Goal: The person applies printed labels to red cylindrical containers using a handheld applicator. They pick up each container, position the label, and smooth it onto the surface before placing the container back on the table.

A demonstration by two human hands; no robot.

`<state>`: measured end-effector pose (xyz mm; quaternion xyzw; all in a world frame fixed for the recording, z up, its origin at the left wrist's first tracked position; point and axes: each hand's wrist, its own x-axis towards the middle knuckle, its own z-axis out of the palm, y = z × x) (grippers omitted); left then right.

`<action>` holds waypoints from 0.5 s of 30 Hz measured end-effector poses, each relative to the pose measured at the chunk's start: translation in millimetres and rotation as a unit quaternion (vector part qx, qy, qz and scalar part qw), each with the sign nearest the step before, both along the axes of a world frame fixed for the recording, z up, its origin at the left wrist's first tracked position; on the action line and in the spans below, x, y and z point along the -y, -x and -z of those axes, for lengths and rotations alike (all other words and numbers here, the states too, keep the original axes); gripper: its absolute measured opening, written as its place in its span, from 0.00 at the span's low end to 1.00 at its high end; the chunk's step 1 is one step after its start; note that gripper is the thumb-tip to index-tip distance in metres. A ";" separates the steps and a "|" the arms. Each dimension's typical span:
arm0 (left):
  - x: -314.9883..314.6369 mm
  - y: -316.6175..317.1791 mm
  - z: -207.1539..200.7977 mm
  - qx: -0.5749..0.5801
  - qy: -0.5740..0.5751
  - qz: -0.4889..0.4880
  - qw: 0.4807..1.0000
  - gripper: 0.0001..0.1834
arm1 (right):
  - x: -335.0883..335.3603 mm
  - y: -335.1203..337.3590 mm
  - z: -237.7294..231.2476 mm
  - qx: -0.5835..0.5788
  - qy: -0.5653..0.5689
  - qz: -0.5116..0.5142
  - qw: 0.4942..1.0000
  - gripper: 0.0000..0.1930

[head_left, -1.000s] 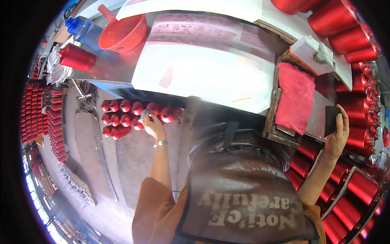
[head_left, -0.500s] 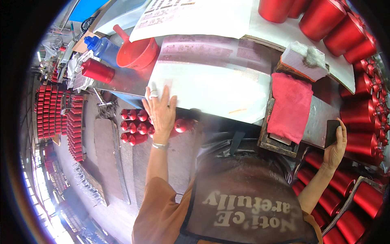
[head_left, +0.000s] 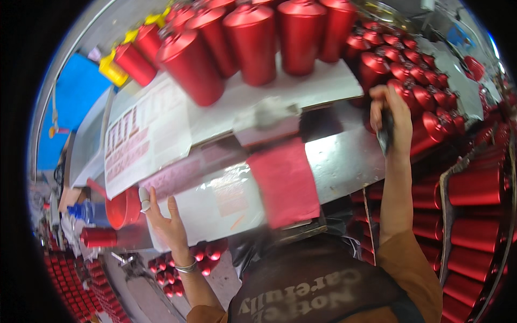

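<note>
One dark flat tool, pinched in the right hand by the metal bench's right end
Left hand's fingers loosely spread, looks empty; one red cloth, one red dipper, can't tell what's inside.

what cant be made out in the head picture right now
Head view:
Dark flat object in the right hand: mostly hidden by its grip, and blurred.
Tall red metallic bottles: some necks cut off by the upper edge.
Small red metallic bottles: some partly hidden by the left forearm.
Surface beneath the pink rectangular cloth: covered.
</note>
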<state>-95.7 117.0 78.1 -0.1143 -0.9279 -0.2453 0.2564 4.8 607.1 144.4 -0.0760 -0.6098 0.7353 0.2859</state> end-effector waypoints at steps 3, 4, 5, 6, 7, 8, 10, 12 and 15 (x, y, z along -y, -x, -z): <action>-56.4 3.9 0.5 0.014 -0.163 0.104 0.981 0.27 | -15.8 51.0 -51.6 -0.066 -0.197 0.153 0.966 0.15; -72.5 2.0 1.3 0.030 -0.252 0.143 0.957 0.27 | -18.4 72.7 -66.8 -0.110 -0.287 0.175 0.936 0.16; -86.1 -0.8 1.1 0.030 -0.265 0.163 0.950 0.28 | -22.7 96.7 -83.2 -0.116 -0.347 0.224 0.903 0.18; -96.5 -5.2 -0.3 0.037 -0.266 0.188 0.945 0.29 | -25.3 120.8 -98.2 -0.148 -0.428 0.252 0.855 0.20; -105.7 -10.2 -1.4 0.039 -0.259 0.197 0.945 0.29 | -25.8 142.0 -108.3 -0.135 -0.431 0.237 0.860 0.22; -113.6 -15.4 -2.7 0.044 -0.271 0.208 0.939 0.29 | -25.8 161.7 -117.0 -0.122 -0.434 0.220 0.865 0.26; -126.1 -24.5 -4.6 0.045 -0.298 0.220 0.928 0.28 | -22.7 192.7 -128.2 -0.052 -0.542 0.178 0.820 0.27; -130.3 -34.5 -6.6 0.062 -0.285 0.230 0.929 0.27 | -16.2 203.1 -127.6 0.033 -0.593 0.065 0.802 0.22; -133.1 -44.9 -4.5 0.090 -0.330 0.229 0.911 0.26 | -1.7 183.9 -116.2 0.012 -0.588 0.147 0.795 0.19</action>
